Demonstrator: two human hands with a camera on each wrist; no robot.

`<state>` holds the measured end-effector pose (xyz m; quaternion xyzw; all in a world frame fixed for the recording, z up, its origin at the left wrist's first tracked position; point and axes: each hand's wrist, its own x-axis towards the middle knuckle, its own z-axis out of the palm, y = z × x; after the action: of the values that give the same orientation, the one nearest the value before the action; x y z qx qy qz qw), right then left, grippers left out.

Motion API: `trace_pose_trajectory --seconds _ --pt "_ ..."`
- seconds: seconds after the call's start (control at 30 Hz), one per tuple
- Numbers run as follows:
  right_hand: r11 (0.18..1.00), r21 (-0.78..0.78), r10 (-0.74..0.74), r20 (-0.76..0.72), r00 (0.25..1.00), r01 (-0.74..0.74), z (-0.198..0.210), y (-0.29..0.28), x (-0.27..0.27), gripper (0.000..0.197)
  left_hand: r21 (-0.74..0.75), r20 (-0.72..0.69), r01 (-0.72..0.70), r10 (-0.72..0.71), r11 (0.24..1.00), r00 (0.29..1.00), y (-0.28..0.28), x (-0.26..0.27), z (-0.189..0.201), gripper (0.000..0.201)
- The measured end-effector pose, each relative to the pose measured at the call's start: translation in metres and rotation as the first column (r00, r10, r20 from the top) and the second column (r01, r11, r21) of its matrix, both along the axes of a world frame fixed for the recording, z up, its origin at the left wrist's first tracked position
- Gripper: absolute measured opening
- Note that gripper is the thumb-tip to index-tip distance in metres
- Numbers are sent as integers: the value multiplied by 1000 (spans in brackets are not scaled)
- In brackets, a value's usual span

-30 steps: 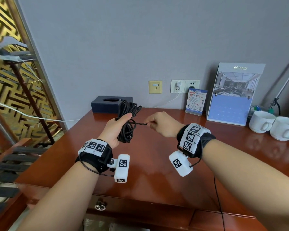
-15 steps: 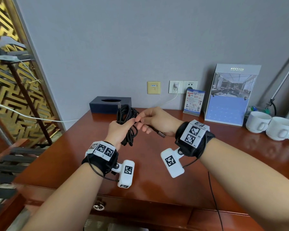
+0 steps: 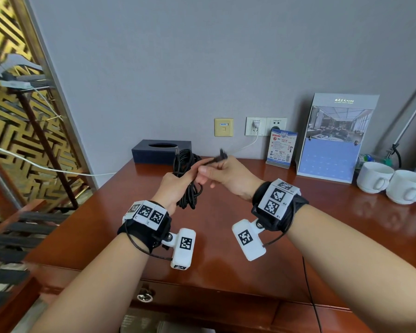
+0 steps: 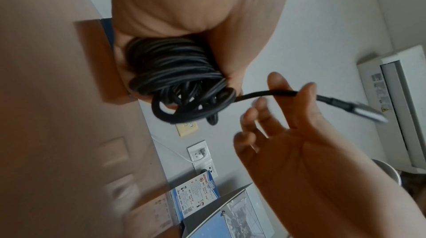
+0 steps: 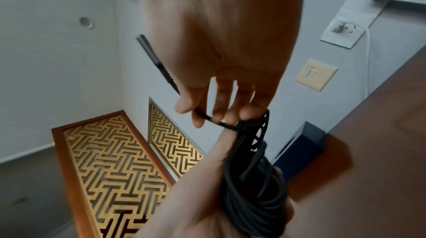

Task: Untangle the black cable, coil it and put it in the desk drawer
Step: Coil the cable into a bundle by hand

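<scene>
Cable [image 3: 186, 179] is mostly coiled in my left hand [image 3: 172, 188]; my right hand [image 3: 226, 174] pinches the loose end at 3 o'clock. Drawer [image 3: 202, 294] is shut.

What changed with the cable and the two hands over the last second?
The right hand brought the cable's free end in from a taut sideways pull to the coil, its plug now tipped up toward the wall. The left hand kept its grip on the coiled black cable. The desk drawer stayed shut.

bare desk [image 3: 226, 241] below; tissue box [image 3: 159, 152], cups [image 3: 392, 181] along back
</scene>
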<state>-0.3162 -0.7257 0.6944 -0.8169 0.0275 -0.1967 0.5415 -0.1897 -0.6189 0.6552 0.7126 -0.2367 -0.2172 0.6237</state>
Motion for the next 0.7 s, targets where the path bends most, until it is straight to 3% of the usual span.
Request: trace_pose_trajectory --seconds 0.07,0.13,0.23,0.27,0.3,0.37,0.43,0.53,0.7 --pt "996 -15 -92 63 994 93 -1 3 5 38 28 4 0 0 1000 1000 -3 0 -3 49" --pt "990 24 -139 82 987 137 -3 4 10 46 55 1 7 -7 998 1000 -5 0 -5 60" --pt "984 66 -168 71 983 163 -8 2 15 29 75 -58 48 -44 996 997 -5 -2 -3 95" --pt "982 79 -178 71 981 172 -10 1 16 25 63 -92 65 -59 996 994 -4 -4 -1 97" --pt "977 94 -199 71 977 192 -11 -1 17 23 32 -139 81 -76 996 987 -4 -6 2 88" --pt "961 120 -260 76 963 250 -12 -5 18 24 -51 -198 112 -120 992 973 -3 -8 8 48" --pt "948 144 -298 84 951 285 -13 -11 18 24 -68 -165 188 -197 980 966 -1 -9 11 27" --pt "945 147 -306 92 948 291 -11 -14 16 24 -49 -5 314 -315 948 949 -1 -9 9 29" --pt "956 4 -293 79 953 294 -12 -10 17 23 56 170 230 -237 971 957 -7 -10 0 18"
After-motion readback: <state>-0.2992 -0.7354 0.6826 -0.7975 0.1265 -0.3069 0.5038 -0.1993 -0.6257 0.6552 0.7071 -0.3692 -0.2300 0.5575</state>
